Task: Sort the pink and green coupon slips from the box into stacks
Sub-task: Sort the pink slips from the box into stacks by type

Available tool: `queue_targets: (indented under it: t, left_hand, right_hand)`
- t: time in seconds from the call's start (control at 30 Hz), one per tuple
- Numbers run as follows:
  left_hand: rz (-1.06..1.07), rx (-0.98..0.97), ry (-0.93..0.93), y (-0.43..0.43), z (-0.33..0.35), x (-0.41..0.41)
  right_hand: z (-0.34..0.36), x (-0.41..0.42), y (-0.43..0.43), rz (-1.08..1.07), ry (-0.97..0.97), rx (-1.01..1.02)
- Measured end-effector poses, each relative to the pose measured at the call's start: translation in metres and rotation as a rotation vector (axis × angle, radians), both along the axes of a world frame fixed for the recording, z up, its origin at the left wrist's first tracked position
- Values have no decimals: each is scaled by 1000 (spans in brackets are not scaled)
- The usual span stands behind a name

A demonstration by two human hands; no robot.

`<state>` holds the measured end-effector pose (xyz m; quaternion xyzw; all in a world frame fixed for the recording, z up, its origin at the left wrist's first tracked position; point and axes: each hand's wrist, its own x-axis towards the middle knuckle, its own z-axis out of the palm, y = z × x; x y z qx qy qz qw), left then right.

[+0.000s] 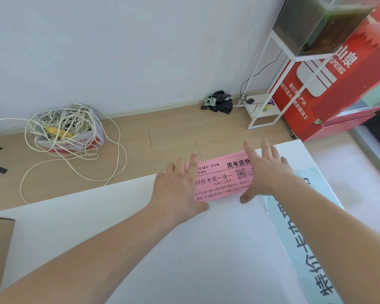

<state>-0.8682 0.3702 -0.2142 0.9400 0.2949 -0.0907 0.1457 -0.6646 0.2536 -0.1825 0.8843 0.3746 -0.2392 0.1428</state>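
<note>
I see a white wall [97, 51] and a light wood floor [173, 128]. A box [75, 143] of tangled white cord [53, 121] sits there. A white stand [260, 109] holds a glass tank [312, 25] beside a red fridge [347, 93]. My table [184, 249] is white.

Bright, even, diffuse light throughout. Faint, soft-edged shadows border the left hand [178, 189] and right hand [266, 170] on the flat white tabletop [206, 249]. Print on the pink paper slip stack [219, 181] is sharp. Wide-angle distortion bows the pale baseboard strip [162, 106] and slants the white metal-frame stand [270, 84].
</note>
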Motion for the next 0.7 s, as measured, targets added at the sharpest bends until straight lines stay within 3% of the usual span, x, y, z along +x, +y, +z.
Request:
queue_targets:
  t: [0.07,0.2,0.47,0.7]
  left_hand:
    - [-96,80,-22,3,-2,6]
    - [-199,-9,67,2,-12,25]
    - [-139,-143,-61,16,-23,31]
    - [-134,-196,-55,12,-19,18]
  right_hand:
    - [0,1,9,211,-37,-22]
    - [-9,-1,18,416,-14,-84]
    - [-18,19,22,487,17,0]
    - [-7,7,25,461,-7,-99]
